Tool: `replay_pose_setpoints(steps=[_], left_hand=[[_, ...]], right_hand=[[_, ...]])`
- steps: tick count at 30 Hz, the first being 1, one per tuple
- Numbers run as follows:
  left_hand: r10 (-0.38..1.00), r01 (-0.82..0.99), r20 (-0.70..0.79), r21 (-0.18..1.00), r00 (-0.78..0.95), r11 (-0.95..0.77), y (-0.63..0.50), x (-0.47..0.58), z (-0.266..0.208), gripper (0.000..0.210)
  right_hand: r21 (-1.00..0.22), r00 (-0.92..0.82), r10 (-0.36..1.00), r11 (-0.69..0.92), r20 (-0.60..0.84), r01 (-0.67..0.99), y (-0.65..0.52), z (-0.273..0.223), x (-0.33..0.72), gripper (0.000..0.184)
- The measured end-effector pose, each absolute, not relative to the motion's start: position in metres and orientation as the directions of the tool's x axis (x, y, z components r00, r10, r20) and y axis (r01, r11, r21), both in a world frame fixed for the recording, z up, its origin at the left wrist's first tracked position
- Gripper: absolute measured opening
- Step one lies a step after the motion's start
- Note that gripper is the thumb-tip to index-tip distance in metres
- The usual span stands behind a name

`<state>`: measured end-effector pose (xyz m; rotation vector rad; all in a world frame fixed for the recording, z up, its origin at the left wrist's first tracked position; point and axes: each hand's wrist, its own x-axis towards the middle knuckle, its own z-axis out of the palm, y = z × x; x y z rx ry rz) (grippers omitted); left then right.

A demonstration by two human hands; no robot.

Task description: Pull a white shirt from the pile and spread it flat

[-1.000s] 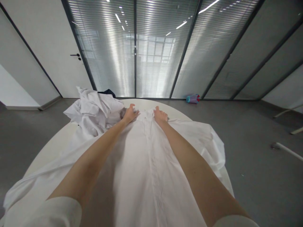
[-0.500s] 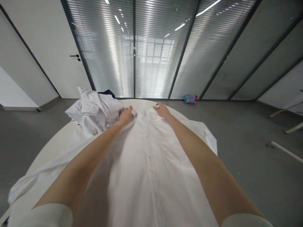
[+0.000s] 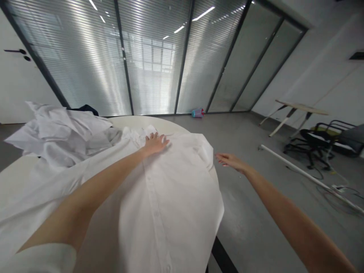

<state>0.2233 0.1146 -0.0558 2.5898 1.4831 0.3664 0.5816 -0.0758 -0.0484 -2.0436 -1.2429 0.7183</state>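
A white button-up shirt [image 3: 159,197] lies spread face up over a round white table [image 3: 136,122], its right side hanging over the table's edge. My left hand [image 3: 155,144] rests flat on the shirt near its collar, fingers apart. Off the table's right side my right hand [image 3: 229,160] hovers over the floor, open and holding nothing, just beside the shirt's draped shoulder [image 3: 205,151].
A pile of crumpled white garments [image 3: 59,131] sits at the table's back left, with a dark cloth [image 3: 85,109] behind it. A small colourful bottle [image 3: 197,112] lies by the glass wall. At right are a tilted table [image 3: 298,110], black chairs [image 3: 327,138] and a white pole [image 3: 298,170] on the floor.
My view has swung to the right. My right hand left the collar and moved out past the table's right edge. My left hand shifted from the collar's left side to flat on the shirt.
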Motion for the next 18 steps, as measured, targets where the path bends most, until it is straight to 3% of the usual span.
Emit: replay_pose_setpoints(steps=[2,4,5,7,10,12,14,18], left_hand=[[0.871,0.847,0.117,0.204,0.476,-0.491,0.109,0.229,-0.067,0.074],[0.876,0.854,0.102,0.194,0.471,-0.482,0.108,0.227,-0.075,0.075],[0.875,0.853,0.102,0.192,0.474,-0.485,0.108,0.225,-0.078,0.075],[0.868,0.849,0.118,0.180,0.483,-0.497,0.110,0.222,-0.081,0.073],[0.860,0.845,0.133,0.167,0.492,-0.509,0.112,0.219,-0.081,0.072],[0.859,0.842,0.128,0.173,0.495,-0.511,0.112,0.219,-0.080,0.071],[0.861,0.843,0.124,0.178,0.493,-0.508,0.111,0.217,-0.080,0.070],[0.869,0.852,0.130,0.176,0.477,-0.493,0.109,0.211,-0.079,0.070]], right_hand=[[-0.771,0.491,0.869,-0.354,-0.062,0.529,-0.082,-0.060,0.566,0.045],[-0.729,0.537,0.832,-0.284,0.136,0.623,-0.082,-0.060,0.548,0.049],[-0.661,0.489,0.830,-0.212,0.267,0.720,-0.082,-0.056,0.539,0.049],[-0.412,0.223,0.856,-0.013,0.466,0.911,-0.082,-0.044,0.519,0.046],[0.001,-0.174,0.890,0.191,0.421,0.982,-0.081,-0.023,0.496,0.040],[0.122,-0.228,0.921,0.199,0.317,0.972,-0.073,-0.010,0.494,0.029],[0.069,-0.180,0.954,0.169,0.240,0.983,-0.059,0.003,0.510,0.019],[-0.307,0.085,0.967,-0.008,0.239,0.952,-0.033,0.026,0.587,0.016]])
